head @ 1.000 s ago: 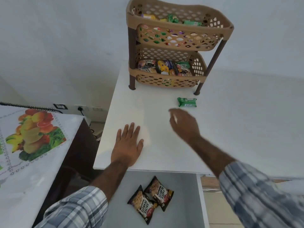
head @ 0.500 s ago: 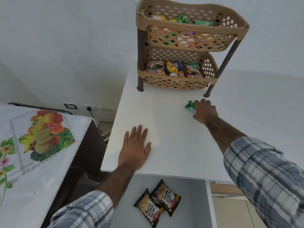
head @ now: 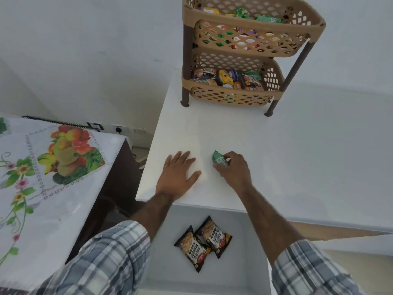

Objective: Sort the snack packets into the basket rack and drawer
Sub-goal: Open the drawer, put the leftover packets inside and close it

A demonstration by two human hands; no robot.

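My right hand (head: 232, 170) grips a small green snack packet (head: 218, 158) near the front of the white counter (head: 297, 167). Flat on the counter to its left lies my left hand (head: 177, 175), fingers spread, holding nothing. A tan two-tier basket rack (head: 255, 45) stands at the counter's back, with several colourful packets in both tiers. Below the counter's front edge the open drawer (head: 240, 273) holds two dark salted peanuts packets (head: 203, 243), side by side.
A table with a fruit-print cloth (head: 49, 173) stands to the left, lower than the counter, with a gap between them. Wall sockets (head: 125, 130) sit on the white wall behind that gap.
My right hand reached out to the green packet near the rack, closed on it and has drawn it back toward the counter's front. The left hand stayed flat.
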